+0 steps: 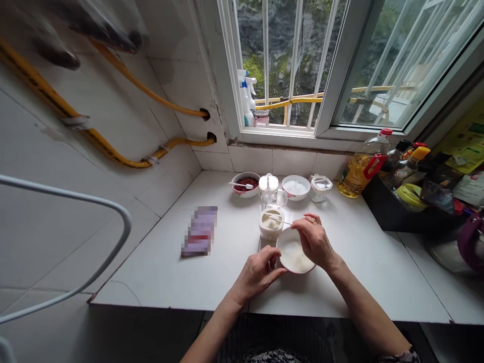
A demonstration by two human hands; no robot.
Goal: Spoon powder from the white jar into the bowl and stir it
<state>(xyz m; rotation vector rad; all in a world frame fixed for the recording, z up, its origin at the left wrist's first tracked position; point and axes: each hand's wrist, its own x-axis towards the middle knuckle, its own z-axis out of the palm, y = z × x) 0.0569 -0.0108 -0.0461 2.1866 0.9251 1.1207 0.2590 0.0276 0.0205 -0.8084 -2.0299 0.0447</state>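
Observation:
A small white spoon (284, 222) is pinched in my right hand (312, 241). Its bowl end rests in the pale powder inside an open clear jar (269, 235), whose hinged lid (275, 196) is tipped back. My left hand (260, 269) grips the left rim of a white bowl (300, 273), thumb low and fingers curled at the edge. Whitish, powdery contents cover the bottom of that bowl, which stands just in front of the jar and partly beneath my right hand.
Along the back stand a bowl of dark red bits (233, 189) with a spoon across it, a lidded jar (268, 182), a bowl of white powder (296, 197) and another jar (320, 190). A blurred purple packet (199, 231) lies left. An oil bottle (355, 174) and black condiment box (378, 209) stand right.

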